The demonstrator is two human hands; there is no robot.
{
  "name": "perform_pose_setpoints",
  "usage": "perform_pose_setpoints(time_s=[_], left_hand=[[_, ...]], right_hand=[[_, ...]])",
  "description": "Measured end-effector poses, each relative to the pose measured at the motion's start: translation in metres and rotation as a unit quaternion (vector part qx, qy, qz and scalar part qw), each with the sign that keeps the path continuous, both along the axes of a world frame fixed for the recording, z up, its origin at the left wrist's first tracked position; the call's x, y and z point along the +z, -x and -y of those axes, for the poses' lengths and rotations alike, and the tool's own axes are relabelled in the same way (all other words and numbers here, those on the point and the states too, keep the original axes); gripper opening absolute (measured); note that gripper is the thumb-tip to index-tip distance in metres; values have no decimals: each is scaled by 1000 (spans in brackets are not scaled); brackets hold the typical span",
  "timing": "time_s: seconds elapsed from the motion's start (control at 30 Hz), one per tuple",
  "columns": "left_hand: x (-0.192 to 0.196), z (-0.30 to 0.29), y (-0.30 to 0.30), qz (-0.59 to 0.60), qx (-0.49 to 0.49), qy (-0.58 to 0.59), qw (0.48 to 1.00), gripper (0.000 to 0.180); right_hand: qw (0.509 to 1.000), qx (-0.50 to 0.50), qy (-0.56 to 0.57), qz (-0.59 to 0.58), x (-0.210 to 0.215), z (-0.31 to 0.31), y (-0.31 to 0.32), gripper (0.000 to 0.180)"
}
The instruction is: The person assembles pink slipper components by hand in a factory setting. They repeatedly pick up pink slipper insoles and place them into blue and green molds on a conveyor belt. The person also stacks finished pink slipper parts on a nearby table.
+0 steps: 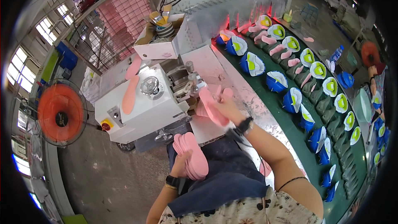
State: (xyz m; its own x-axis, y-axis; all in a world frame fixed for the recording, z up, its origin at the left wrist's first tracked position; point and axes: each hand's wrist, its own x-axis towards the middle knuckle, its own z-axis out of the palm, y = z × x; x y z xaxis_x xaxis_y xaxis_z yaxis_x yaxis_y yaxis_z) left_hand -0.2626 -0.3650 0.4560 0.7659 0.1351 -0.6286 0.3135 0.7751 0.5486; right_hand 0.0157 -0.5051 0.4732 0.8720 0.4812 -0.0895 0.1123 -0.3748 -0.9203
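Pressed against my lap, a stack of several pink insoles (195, 157) is gripped in my left hand (181, 164), its fingers wrapped round one side. My right hand (230, 111) holds a pink insole (212, 107) beside the rollers (187, 84) of a white bench machine (139, 93). Part of that insole is hidden by the fingers. More pink insoles (202, 110) lie under and behind it on the pale work surface. On the machine's top rests a single pink insole (130, 94), near a round metal dial (150, 85).
To the right, a green conveyor (271, 99) carries rows of blue-and-white shoe uppers (277, 81), dark green shoe-shaped pieces (327, 115) and pink insoles. A white carton (151, 51) stands behind the machine. An orange fan (62, 114) is at left. Another person's hand (373, 87) shows far right.
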Motion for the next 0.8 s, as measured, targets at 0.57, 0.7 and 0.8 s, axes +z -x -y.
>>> perform_pose_setpoints(time_s=[0.57, 0.7, 0.8], left_hand=[[-54, -32, 62, 10, -86, -117, 989, 76], [-16, -19, 65, 40, -20, -126, 991, 52], [5, -6, 29, 28, -55, -84, 995, 52]], right_hand=[[968, -100, 123, 193, -8, -39, -61, 37], [998, -60, 22, -14, 23, -80, -51, 33], [960, -251, -119, -38, -36, -72, -97, 22]])
